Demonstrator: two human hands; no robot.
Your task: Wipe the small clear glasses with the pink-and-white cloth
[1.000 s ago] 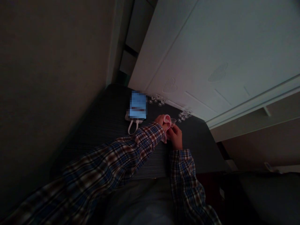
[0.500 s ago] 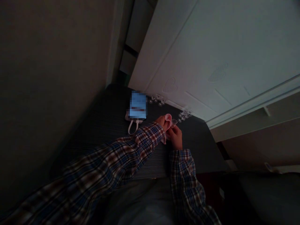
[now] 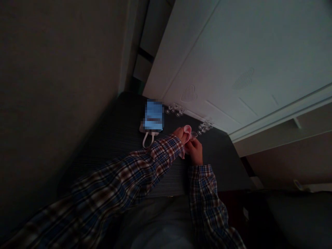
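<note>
My left hand (image 3: 178, 132) is closed around a pink cloth (image 3: 187, 129), which folds up above the fingers and hangs below them. Close against it, my right hand (image 3: 196, 151) pinches a small clear piece with a round rim (image 3: 194, 134), and the cloth touches or wraps its lower part. The fingertips of both hands are partly hidden by the cloth and the dim light. Beyond my right hand stands a cluster of similar small clear pieces (image 3: 205, 126). Another group of clear pieces (image 3: 175, 109) sits farther left along the back edge.
A lit, blurred screen (image 3: 154, 116) rests on a pale object with a looped strap (image 3: 148, 140), left of my hands. The dark tabletop (image 3: 111, 138) meets a white panel with heart reliefs (image 3: 189, 94) at the back. A wall (image 3: 59, 86) rises on the left.
Both hands hold nearly the same pose on the cloth and the clear piece. The whole view has shifted very slightly.
</note>
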